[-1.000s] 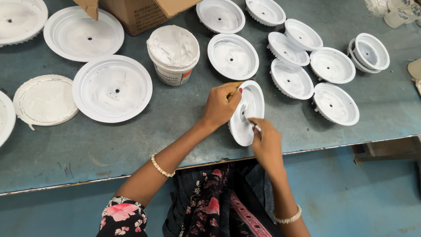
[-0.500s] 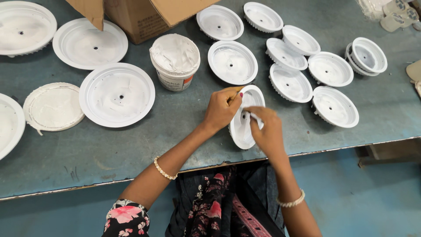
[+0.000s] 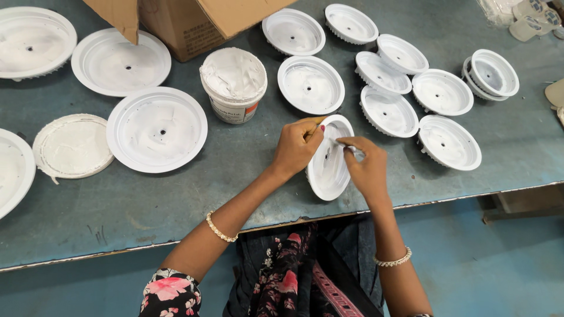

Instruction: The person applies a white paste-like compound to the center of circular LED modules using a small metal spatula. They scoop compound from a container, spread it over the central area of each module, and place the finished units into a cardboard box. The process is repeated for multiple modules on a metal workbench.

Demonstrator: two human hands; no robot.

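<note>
Two hands, left and right, grip white dish over scuffed grey-blue table; blue floor.

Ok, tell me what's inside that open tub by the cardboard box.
The tub is filled to the rim with thick white paste, its surface rough and smeared. What lies below that surface is covered, so the depth cannot be seen.

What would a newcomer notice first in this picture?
At centre, the left hand and right hand hold a white round housing tilted at the table's near edge. Many similar white housings spread across the grey-blue table. A tub of white paste stands before a cardboard box.
</note>
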